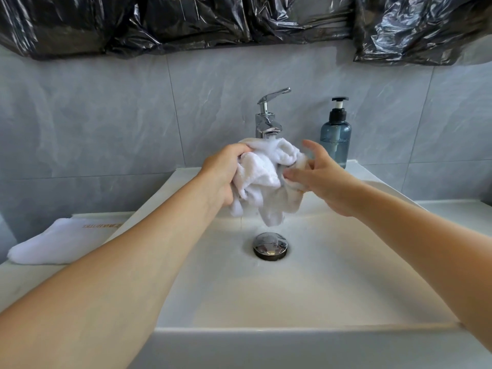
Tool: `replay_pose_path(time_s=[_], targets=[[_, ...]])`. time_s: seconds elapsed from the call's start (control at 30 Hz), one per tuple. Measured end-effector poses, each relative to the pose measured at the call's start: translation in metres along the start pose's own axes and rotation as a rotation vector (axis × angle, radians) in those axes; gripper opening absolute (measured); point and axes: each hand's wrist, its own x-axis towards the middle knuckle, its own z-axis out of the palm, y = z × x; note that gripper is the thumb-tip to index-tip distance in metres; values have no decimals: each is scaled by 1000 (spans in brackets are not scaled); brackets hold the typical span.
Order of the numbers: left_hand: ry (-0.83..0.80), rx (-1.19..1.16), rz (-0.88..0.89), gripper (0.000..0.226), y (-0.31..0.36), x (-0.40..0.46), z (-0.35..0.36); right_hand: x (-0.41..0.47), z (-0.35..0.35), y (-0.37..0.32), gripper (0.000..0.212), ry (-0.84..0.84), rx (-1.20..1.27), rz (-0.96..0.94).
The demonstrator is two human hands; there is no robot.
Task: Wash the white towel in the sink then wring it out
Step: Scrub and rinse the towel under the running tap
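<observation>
A bunched, wet white towel (262,177) hangs over the white sink (306,296), right under the spout of the chrome tap (267,121). My left hand (223,173) grips the towel's left side, fingers curled into the cloth. My right hand (323,177) is at the towel's right side, thumb pressed on the cloth and the other fingers spread and loosely bent. A thin stream of water drips from the towel's lower end toward the chrome drain plug (270,246). The tap lever is raised.
A blue soap pump bottle (335,134) stands on the sink ledge to the right of the tap. A folded white cloth (53,243) lies on the counter at the left. Black plastic sheeting (239,20) covers the wall above the grey tiles.
</observation>
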Motion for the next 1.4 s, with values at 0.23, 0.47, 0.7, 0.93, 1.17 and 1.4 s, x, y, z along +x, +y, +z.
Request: replay_pose_path(time_s=[0.23, 0.47, 0.7, 0.93, 1.17, 1.4], targets=[[-220, -95, -1, 31, 1, -9, 13, 7, -7, -1, 11, 155, 155, 25], [-205, -32, -47, 27, -8, -8, 12, 7, -2, 5, 60, -167, 464, 183], [-174, -75, -39, 41, -1, -9, 7, 13, 7, 11, 67, 25, 409, 191], [-173, 90, -61, 26, -5, -4, 4, 16, 9, 16, 31, 201, 396, 189], [56, 12, 98, 22, -5, 2, 6, 20, 9, 15, 49, 168, 589, 244], [-258, 314, 90, 26, 8, -2, -11, 17, 20, 23, 87, -44, 647, 201]])
